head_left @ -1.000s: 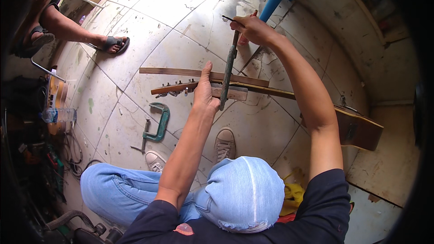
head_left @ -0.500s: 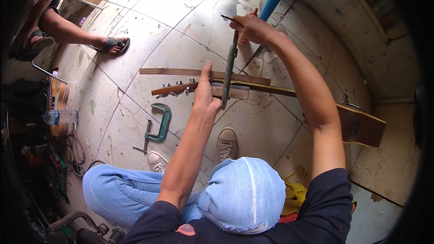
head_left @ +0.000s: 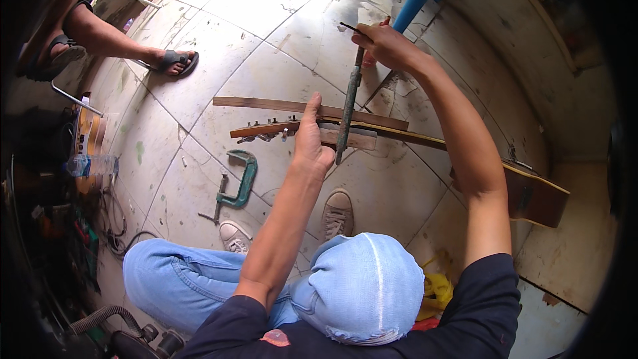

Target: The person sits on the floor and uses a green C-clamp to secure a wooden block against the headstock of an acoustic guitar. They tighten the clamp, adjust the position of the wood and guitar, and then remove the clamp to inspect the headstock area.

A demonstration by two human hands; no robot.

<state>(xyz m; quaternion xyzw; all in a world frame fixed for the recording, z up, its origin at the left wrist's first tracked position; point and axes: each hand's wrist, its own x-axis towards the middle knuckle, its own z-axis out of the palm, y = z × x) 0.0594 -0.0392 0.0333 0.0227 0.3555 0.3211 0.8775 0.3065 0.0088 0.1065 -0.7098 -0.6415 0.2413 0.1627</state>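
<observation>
Guitar neck lay btwn long wood strip & short block, above tiled floor; clamp prob. best kept sq. to it, wood flush. Headstock was brown w/ metal tuners. L hand gripped neck + wood; R hand clasped clamp's far end. Green C-clamp lay near.

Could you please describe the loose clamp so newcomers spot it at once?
On the tiled floor, look below the guitar headstock in the picture, left of the left forearm. The green C-shaped clamp lies there; unlike the held clamp, no hand touches it.
</observation>
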